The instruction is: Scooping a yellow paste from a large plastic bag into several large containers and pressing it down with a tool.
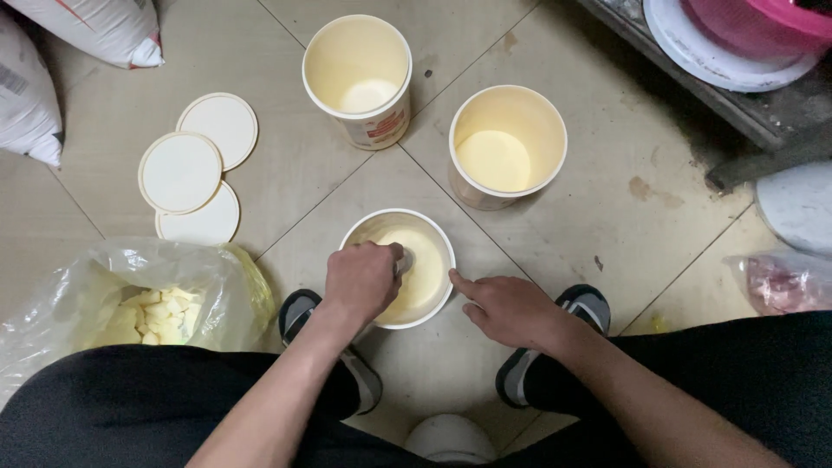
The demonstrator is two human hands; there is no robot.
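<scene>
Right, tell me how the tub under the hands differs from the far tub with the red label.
The near cream plastic tub has the left hand reaching into it and the right hand at its rim; the far cream tub with the red label stands untouched. The near tub holds pale yellow filling over most of its bottom; the far one shows only a small pale patch. Both are round, upright and lidless.

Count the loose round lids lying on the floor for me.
3: back lid, front-left lid, and lowest lid partly under it, all overlapping. More could hide beneath.
</scene>
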